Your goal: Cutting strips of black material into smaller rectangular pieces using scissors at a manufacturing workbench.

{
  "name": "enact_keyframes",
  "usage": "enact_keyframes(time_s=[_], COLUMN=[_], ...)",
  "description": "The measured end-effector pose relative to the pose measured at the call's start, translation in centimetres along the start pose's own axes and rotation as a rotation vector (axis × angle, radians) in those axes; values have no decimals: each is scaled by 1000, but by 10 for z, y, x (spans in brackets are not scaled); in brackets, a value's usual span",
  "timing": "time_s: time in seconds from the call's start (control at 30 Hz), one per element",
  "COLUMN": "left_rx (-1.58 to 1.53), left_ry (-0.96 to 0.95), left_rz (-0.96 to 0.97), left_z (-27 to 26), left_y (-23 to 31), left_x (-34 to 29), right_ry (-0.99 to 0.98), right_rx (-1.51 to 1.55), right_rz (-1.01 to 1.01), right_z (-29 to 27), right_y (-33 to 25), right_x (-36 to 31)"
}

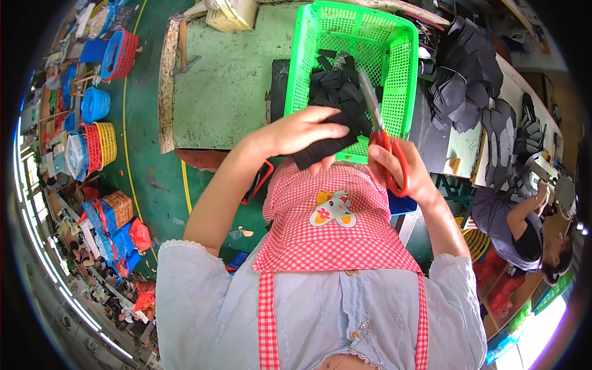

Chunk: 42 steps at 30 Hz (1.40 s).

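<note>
I've got the left hand (302,131) with its fingers clamped on a black sheet piece (324,147), held flat just over the near edge of the green basket (404,80). Right hand (398,169) has its fingers closed through the red handles of the scissors (381,132), blades pointing far, up over the basket, tip beside the piece. Can't tell if the blades are biting the sheet or just alongside it. Progress, my read: partway. The basket already holds a heap of black cut pieces (336,86), too overlapped to count, covering maybe half its floor, and a big stack of uncut black material (465,80) sits on the worktop (228,80) to the right, so plenty left. Counts: one green basket, one pair of scissors, one piece in hand. Far left on the floor: one red basket (120,54), one blue basket (95,105), one yellow basket (106,143). A second person (524,225) is seated at right, hands at their own bench, well apart from mine. Red check apron (333,228) fills the near view
</note>
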<state>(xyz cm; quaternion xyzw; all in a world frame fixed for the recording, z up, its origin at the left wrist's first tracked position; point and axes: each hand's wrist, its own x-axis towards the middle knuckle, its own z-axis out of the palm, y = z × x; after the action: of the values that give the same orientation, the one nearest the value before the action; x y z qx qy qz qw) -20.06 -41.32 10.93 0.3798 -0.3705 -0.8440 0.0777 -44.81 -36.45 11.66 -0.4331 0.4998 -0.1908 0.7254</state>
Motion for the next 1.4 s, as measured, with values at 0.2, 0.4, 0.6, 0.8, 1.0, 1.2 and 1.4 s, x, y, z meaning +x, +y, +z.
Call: enact_keyframes(time_s=[0.2,0.4,0.6,0.8,1.0,1.2,1.4], left_rx=[-84,121,173,197,190,176,107], left_ry=[-31,80,179,121,105,73,20], left_rz=[27,73,182,180,162,198,108], left_z=[9,12,-5,-4,-6,-9,-8], left_y=[-7,-7,8,12,15,13,11], left_x=[0,-11,-21,-19,-20,-16,-6], right_ry=[107,183,-176,-244,-165,-91,-83], right_rx=[51,28,12,-251,-199,-276,-269], right_rz=[-226,-311,-121,-77,85,33,27], right_z=[-2,-1,-13,-9,-6,1,-1], right_y=[3,7,25,15,0,0,5], right_x=[24,19,-16,-16,-22,-18,-15])
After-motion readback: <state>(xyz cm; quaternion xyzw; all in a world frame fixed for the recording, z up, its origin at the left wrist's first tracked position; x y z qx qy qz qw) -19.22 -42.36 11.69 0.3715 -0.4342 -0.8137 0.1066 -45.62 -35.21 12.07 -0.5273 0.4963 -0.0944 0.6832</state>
